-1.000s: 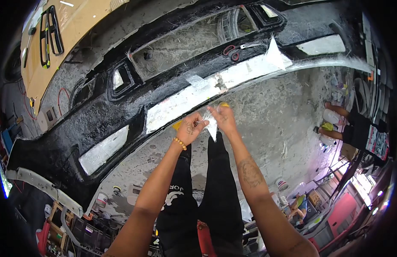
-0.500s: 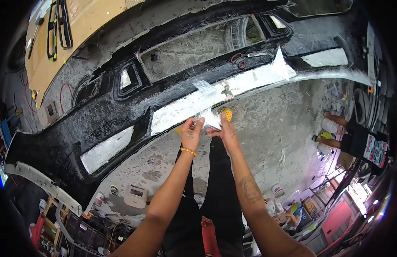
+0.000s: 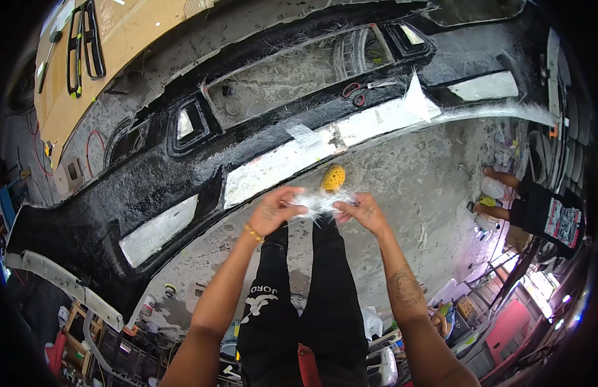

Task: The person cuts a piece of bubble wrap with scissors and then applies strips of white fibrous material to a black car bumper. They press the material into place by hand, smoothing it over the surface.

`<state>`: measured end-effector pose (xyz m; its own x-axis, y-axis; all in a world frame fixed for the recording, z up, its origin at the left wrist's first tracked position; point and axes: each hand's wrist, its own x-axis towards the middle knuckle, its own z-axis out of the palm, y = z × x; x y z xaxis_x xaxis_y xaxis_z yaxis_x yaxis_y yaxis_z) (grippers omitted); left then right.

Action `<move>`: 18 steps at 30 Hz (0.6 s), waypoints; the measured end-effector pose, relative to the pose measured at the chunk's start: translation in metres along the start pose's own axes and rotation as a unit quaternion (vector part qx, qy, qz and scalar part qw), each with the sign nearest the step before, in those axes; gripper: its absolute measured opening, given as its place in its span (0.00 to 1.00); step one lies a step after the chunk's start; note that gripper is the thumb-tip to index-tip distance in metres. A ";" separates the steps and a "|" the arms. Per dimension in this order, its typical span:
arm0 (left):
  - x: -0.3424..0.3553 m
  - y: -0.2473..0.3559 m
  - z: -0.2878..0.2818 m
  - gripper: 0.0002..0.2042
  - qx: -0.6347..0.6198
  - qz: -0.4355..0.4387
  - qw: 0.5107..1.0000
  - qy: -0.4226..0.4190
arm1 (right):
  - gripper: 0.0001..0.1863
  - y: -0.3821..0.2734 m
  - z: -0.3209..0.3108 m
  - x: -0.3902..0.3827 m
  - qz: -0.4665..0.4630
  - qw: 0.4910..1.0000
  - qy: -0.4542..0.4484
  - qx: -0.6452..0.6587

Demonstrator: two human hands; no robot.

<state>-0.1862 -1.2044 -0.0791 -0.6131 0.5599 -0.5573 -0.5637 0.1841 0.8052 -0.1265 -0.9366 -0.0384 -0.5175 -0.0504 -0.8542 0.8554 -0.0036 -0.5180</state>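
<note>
My left hand (image 3: 274,213) and my right hand (image 3: 364,211) pinch opposite ends of a frayed piece of white fibre mat (image 3: 317,202) in mid-air, above my legs. Beyond them lies a long black moulded panel, like a bumper mould (image 3: 67,245), with a white strip (image 3: 266,175) along its near edge and a smaller white patch (image 3: 158,229) at the left. A loose triangular white piece (image 3: 415,97) rests near the right end of the long strip, with red-handled scissors (image 3: 355,95) just behind it.
A cardboard sheet (image 3: 121,35) with black frames (image 3: 76,51) lies at the upper left. My yellow clog (image 3: 333,177) stands on the concrete floor (image 3: 408,187). At the right, another person (image 3: 547,219) works low beside white containers (image 3: 495,188). Cluttered items line the bottom edges.
My hands have come down toward me and moved apart, spreading the fibre piece sideways into a longer, wispy shape. The yellow clog now shows more fully beyond them.
</note>
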 end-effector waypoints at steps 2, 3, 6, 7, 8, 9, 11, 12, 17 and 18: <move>0.013 0.004 0.016 0.13 0.031 0.002 0.998 -0.051 | 0.15 -0.006 0.014 0.001 -0.027 0.999 -0.021 -0.014; 0.022 0.006 0.019 0.12 0.089 0.003 0.992 -0.090 | 0.16 -0.005 0.017 0.004 -0.026 0.999 -0.023 -0.009; 0.027 0.013 0.022 0.11 0.134 -0.001 0.988 -0.082 | 0.16 0.002 0.014 0.014 -0.032 0.999 -0.039 0.002; 0.029 0.011 0.021 0.11 0.165 0.035 0.981 -0.092 | 0.16 0.007 0.012 0.016 -0.042 0.999 -0.030 -0.016; 0.032 0.008 0.020 0.11 0.195 0.071 0.973 -0.101 | 0.16 0.012 0.010 0.018 -0.052 0.998 -0.022 -0.034; 0.032 0.005 0.019 0.11 0.225 0.106 0.963 -0.108 | 0.15 0.013 0.011 0.018 -0.061 0.997 -0.015 -0.051; 0.031 0.000 0.017 0.12 0.191 0.109 0.974 -0.059 | 0.15 0.017 0.020 0.020 -0.061 0.998 0.021 -0.015; 0.026 -0.004 0.016 0.12 0.173 0.105 0.979 -0.033 | 0.14 0.020 0.029 0.018 -0.057 0.998 0.035 0.004; 0.032 -0.026 -0.007 0.14 0.070 0.035 0.991 0.111 | 0.14 0.053 0.058 0.011 -0.142 0.952 0.219 0.162; 0.035 -0.033 -0.028 0.16 0.068 0.032 0.987 0.143 | 0.14 0.049 0.051 0.008 -0.114 0.949 0.233 0.181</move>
<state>-0.2042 -1.2137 -0.1308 -0.7873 0.3261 -0.5233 -0.4511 0.2740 0.8494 -0.0872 -0.9881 -0.0685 -0.5720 0.4401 -0.6921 0.6275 -0.3085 -0.7149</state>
